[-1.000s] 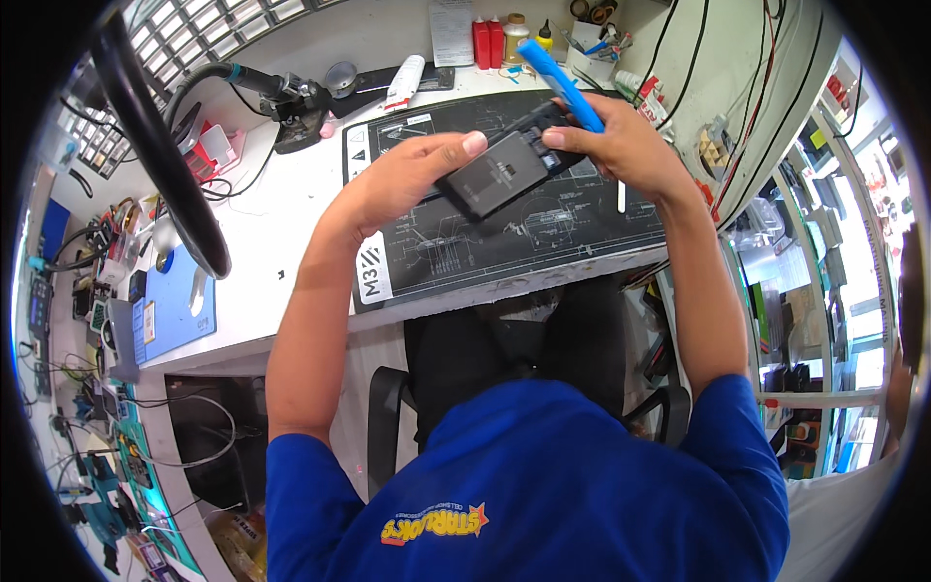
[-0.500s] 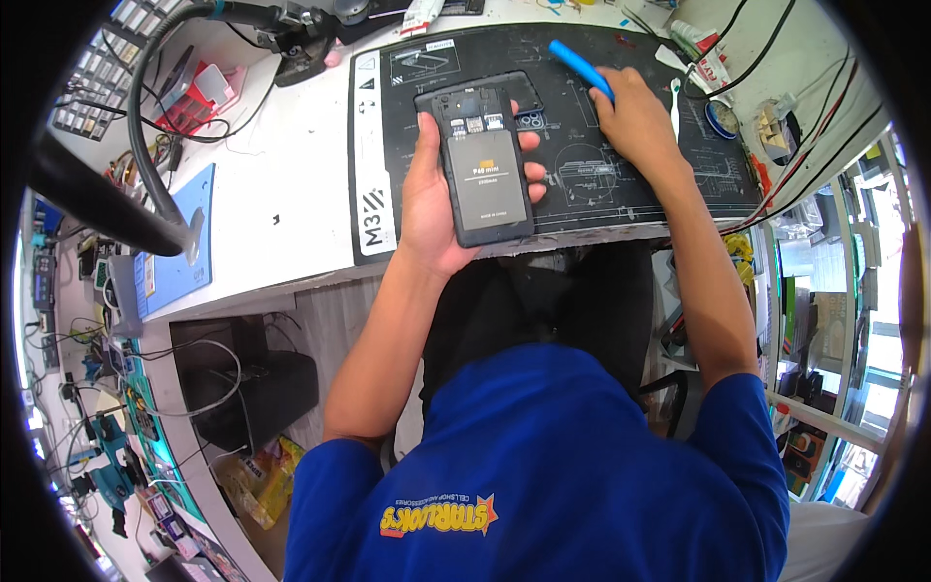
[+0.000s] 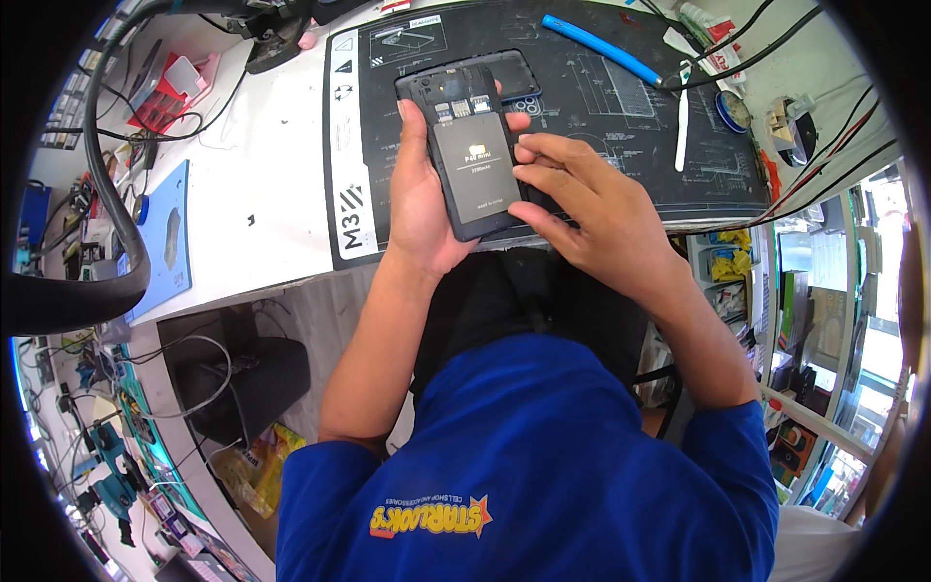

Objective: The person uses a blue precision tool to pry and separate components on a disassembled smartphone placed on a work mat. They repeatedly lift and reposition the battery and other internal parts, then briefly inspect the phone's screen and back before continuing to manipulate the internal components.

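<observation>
My left hand (image 3: pixel 419 209) is closed around a black smartphone (image 3: pixel 467 225) with its back off, thumb along one side and fingertips at the other. A dark grey battery (image 3: pixel 480 175) sits in the phone, below its card slots. My right hand (image 3: pixel 592 199) is at the phone's right edge, fingers bent and apart, with nothing visible between them; whether the fingertips touch the phone I cannot tell. Behind the phone a dark phone back cover (image 3: pixel 514 73) lies on the black work mat (image 3: pixel 417 53). A blue pen-shaped tool (image 3: pixel 603 48) rests on the mat, farther back.
A white brush-like tool (image 3: pixel 681 126) and a small round tin (image 3: pixel 733 112) lie at the mat's right. Cables (image 3: pixel 776 48) hang over that side. On the left are a blue pad (image 3: pixel 175 233), a red tray (image 3: pixel 179 92) and a thick black flexible arm (image 3: pixel 112 223).
My right hand has let go of the blue pen-shaped tool, which now lies on the mat, and has come down to the phone's right edge. My left hand still holds the phone.
</observation>
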`<state>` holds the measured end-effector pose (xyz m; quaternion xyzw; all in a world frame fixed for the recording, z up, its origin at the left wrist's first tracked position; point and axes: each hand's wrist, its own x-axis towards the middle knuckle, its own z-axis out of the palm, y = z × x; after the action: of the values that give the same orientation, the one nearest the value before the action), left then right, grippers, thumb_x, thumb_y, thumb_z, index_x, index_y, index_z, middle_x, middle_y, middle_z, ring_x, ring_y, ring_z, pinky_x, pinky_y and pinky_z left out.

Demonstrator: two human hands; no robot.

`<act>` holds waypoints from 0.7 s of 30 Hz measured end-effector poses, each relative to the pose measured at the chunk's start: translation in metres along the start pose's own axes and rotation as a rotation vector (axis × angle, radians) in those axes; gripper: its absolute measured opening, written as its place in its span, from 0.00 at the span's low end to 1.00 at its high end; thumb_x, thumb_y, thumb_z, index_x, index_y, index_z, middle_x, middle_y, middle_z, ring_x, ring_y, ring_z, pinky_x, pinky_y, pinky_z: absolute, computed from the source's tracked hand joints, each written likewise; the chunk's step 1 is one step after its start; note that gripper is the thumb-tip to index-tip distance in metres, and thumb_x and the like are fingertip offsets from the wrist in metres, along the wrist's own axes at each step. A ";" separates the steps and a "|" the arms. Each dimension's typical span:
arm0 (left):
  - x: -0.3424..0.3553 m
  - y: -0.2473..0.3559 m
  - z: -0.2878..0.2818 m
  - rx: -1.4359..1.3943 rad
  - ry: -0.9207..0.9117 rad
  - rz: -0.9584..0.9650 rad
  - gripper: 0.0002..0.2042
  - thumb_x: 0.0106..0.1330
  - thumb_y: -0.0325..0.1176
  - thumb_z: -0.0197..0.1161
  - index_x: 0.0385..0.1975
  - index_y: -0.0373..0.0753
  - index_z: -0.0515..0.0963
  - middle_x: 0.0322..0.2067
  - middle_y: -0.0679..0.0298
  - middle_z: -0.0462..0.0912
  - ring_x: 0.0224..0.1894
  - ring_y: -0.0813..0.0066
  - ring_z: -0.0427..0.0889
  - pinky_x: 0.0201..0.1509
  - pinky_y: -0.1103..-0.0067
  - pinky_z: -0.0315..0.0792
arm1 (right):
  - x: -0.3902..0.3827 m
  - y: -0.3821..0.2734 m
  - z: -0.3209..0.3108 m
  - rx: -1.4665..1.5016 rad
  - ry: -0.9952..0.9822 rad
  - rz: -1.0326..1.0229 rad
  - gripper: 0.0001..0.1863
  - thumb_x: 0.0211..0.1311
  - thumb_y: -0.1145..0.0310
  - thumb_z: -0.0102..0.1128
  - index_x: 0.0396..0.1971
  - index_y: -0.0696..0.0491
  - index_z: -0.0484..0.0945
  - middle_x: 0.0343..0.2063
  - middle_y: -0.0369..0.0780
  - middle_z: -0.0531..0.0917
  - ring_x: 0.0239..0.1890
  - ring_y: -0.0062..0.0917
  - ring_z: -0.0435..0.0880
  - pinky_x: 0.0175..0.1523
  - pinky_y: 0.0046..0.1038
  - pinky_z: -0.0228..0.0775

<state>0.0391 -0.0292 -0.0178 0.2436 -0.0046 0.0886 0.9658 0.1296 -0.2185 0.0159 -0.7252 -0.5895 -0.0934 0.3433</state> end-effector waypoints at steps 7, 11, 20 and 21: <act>-0.004 -0.003 0.011 0.186 0.107 0.101 0.42 0.86 0.73 0.33 0.76 0.42 0.71 0.58 0.54 0.87 0.59 0.64 0.88 0.64 0.66 0.85 | 0.019 -0.006 -0.009 -0.142 -0.121 -0.143 0.22 0.66 0.66 0.77 0.57 0.55 0.83 0.61 0.42 0.84 0.54 0.36 0.89 0.54 0.36 0.88; -0.003 0.001 0.008 0.181 0.107 0.131 0.41 0.86 0.73 0.32 0.74 0.42 0.72 0.57 0.54 0.87 0.56 0.65 0.89 0.62 0.67 0.86 | 0.024 -0.006 -0.014 -0.136 -0.179 -0.167 0.24 0.66 0.67 0.75 0.60 0.54 0.83 0.59 0.42 0.86 0.53 0.35 0.88 0.53 0.36 0.87; -0.006 -0.003 0.002 0.048 0.171 0.141 0.39 0.87 0.71 0.33 0.74 0.44 0.73 0.58 0.55 0.86 0.57 0.62 0.89 0.63 0.62 0.86 | 0.019 -0.016 0.014 0.477 0.126 0.388 0.18 0.69 0.73 0.75 0.57 0.56 0.89 0.61 0.43 0.87 0.56 0.36 0.91 0.56 0.34 0.87; -0.008 -0.004 0.000 0.034 0.130 0.155 0.39 0.87 0.70 0.32 0.74 0.43 0.72 0.59 0.54 0.86 0.59 0.61 0.88 0.65 0.61 0.85 | 0.016 -0.019 0.017 0.622 0.151 0.514 0.18 0.69 0.73 0.76 0.57 0.57 0.89 0.62 0.43 0.87 0.57 0.35 0.91 0.57 0.34 0.87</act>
<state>0.0322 -0.0337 -0.0198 0.2526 0.0410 0.1787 0.9500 0.1118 -0.1940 0.0196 -0.7015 -0.3623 0.1251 0.6008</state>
